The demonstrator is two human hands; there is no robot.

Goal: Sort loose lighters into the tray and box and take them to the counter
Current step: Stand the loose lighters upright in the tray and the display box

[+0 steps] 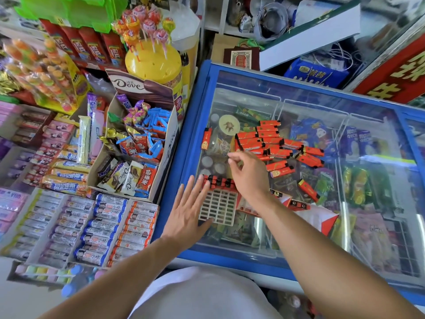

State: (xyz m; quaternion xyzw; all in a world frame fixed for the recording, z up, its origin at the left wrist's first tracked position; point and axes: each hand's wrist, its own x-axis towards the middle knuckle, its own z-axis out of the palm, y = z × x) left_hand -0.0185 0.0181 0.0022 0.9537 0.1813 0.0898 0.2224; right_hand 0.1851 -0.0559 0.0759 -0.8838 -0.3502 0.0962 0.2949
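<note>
Several loose red lighters [271, 143] lie in a heap on the glass lid of a blue chest freezer [197, 125]. A white slotted tray [218, 208] sits near the lid's front left, with a row of red lighters [218, 181] standing along its far edge. My left hand [186, 210] lies flat with straight fingers against the tray's left side. Above the tray's far right corner hovers my right hand [248, 173], fingers loosely bent and holding nothing, just short of the heap. A red and white box [317, 217] lies right of the tray, partly hidden by my right forearm.
One lighter [206, 139] lies apart at the lid's left, others [308, 189] to the right. A Dove carton of sweets [138, 143] and candy shelves [69, 215] crowd the left. A lollipop stand [154, 58] rises behind. Red signage [395, 74] borders the far right.
</note>
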